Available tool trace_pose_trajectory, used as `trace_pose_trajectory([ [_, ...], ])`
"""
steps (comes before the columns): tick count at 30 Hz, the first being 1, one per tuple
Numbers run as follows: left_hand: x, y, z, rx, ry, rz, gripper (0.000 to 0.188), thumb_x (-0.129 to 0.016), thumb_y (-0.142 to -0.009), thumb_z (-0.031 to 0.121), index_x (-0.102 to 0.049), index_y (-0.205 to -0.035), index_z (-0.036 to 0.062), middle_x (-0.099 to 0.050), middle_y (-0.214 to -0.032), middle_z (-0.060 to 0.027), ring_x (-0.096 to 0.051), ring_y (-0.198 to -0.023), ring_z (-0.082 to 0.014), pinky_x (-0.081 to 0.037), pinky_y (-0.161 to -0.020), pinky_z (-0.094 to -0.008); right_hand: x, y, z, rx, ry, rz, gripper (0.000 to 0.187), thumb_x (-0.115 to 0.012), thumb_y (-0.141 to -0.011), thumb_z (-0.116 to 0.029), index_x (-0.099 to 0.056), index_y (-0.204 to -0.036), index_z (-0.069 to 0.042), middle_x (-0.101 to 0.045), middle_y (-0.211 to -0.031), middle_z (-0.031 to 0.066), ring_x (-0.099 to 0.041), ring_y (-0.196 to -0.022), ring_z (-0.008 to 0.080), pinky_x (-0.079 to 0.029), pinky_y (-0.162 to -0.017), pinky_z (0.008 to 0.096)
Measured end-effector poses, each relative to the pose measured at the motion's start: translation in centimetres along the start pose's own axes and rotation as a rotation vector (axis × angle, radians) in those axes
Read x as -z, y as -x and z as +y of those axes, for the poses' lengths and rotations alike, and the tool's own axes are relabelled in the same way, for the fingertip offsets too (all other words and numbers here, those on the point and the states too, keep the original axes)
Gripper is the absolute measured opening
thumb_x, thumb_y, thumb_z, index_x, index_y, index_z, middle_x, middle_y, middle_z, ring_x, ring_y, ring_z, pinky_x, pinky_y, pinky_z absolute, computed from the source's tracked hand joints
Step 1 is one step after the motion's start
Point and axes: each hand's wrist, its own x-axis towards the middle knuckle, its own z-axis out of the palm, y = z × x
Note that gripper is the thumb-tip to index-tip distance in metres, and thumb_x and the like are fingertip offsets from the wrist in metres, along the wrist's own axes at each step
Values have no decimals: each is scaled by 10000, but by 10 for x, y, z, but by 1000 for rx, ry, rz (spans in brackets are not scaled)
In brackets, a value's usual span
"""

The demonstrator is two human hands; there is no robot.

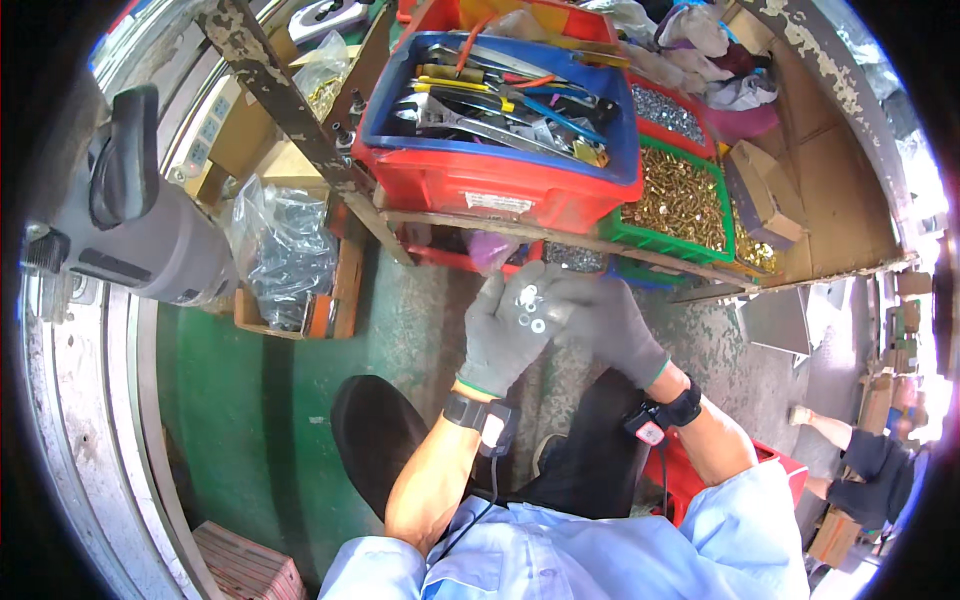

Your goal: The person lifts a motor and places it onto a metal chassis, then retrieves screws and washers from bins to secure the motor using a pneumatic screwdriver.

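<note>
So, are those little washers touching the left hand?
Touching: the head view shows the washers lying on the gloved left hand, palm side up.

The left gloved hand (495,348) and the right gloved hand (612,325) are covered with matt grey cloth. On the left one, the washers (529,293) look smooth and bright; whether they are of metal or plastic, I cannot tell. On the far side, the blue tray (500,151) and the red bin (420,180) are of smooth plastic, slightly glossy, and the wrench (468,124) is of shiny metal. To the right, the screws (688,200) have a golden metallic shine. The shelf post (268,80) at far left is rough with peeling paint. At left, the clear bag (285,240) is wrinkled, glossy plastic.
</note>
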Motion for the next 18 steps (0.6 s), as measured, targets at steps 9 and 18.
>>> trace_pose_trajectory([
  [9, 0, 4, 1, -7, -5, -38, 560, -388, -1090, 449, -609, -1340, -1, -613, -1384, -193, -490, -1392, -375, -489, -1039, -524, -11, 2, 14, 554, 476, 36, 200, -775, -810, -60, -738, -1000, -8, -700, -952, 87, -678, -861, 195, -551, -757, 310],
  [18, 1, 12, 0, -77, -37, 243, 525, -408, -1089, 427, -619, -1305, -2, -646, -1318, -194, -512, -1369, -386, -477, -1081, -513, 0, 14, 3, -112, 50, 199, 171, -674, -947, -135, -730, -1018, 10, -702, -795, 44, -622, -686, 104, -530, -665, 299],
])
